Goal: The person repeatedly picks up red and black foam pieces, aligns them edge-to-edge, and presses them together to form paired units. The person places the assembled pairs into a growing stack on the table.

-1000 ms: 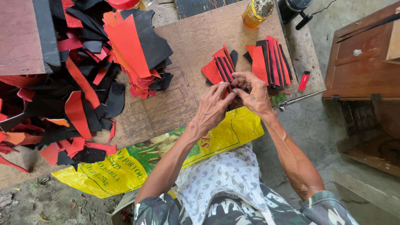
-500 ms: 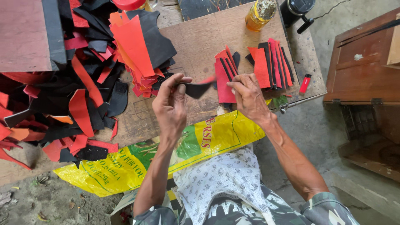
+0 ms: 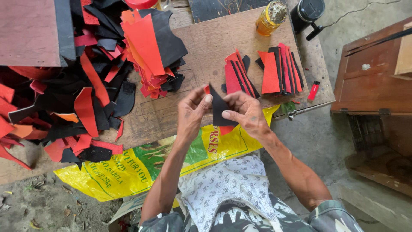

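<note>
Both hands, left hand (image 3: 193, 112) and right hand (image 3: 248, 112), pinch a black leather piece (image 3: 219, 111).

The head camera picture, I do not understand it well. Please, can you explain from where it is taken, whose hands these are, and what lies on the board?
The camera sits on a person's head and looks down, so both arms belong to that person. The left hand and the right hand together pinch one black cut piece above a wooden board. On the board lie two small fans of red and black pieces, and a big loose heap of red and black scraps on the left. A jar of yellow liquid stands at the far edge. A yellow printed sack lies under the board's near edge.
</note>
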